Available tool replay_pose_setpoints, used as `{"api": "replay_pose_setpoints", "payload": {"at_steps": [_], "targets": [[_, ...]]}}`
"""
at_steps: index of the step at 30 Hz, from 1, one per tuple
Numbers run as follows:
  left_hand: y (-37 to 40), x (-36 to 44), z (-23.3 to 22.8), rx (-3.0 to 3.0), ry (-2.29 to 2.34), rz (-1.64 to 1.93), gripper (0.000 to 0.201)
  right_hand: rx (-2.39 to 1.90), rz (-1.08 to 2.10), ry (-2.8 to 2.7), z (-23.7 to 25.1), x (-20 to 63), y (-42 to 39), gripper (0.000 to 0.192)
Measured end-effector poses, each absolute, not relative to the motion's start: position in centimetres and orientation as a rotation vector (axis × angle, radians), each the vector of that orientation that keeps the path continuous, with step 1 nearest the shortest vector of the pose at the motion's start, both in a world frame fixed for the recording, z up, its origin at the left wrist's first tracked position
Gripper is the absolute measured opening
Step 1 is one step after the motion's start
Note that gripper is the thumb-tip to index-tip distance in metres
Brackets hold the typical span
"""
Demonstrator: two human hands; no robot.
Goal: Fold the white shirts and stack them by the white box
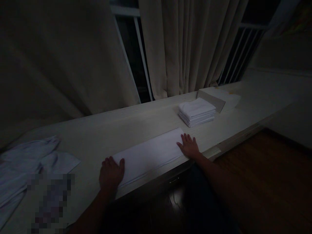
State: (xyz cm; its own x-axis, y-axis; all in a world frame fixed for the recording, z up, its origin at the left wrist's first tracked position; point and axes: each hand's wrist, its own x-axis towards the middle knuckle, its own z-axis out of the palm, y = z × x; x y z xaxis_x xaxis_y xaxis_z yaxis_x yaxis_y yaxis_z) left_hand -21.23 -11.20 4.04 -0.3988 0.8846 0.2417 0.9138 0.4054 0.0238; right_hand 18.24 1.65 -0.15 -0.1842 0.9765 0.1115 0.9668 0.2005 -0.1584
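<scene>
A white cloth (151, 152), folded into a long flat strip, lies along the front of the white ledge (97, 133). My left hand (110, 172) rests flat on the strip's left end, its fingers pointing away from me and the thumb apart. On the right end lies my right hand (188, 145), palm down with fingers spread. Neither hand grips the fabric. Just beyond my right hand sits a neat stack of folded white cloths (197, 112).
Crumpled white cloths (31, 162) lie at the left, near a pixelated patch. An open white box (216, 97) stands behind the stack. Beige curtains (182, 48) hang along the back edge, with window bars (141, 55) between them. Wooden floor (268, 182) shows at the lower right.
</scene>
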Motion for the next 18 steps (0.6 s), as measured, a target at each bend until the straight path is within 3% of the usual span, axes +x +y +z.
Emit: {"api": "replay_pose_setpoints", "payload": {"at_steps": [10, 18], "targets": [[-11.9, -20.8, 3.9, -1.535, -2.325, -0.176, 0.077, -1.884, 0.089, -2.269, 0.4, 18.1, 1.3, 0.08], [-7.8, -16.2, 3.4, -2.032, -2.01, -0.133, 0.066, -1.889, 0.115, -2.261, 0.1, 17.8, 1.4, 0.078]]}}
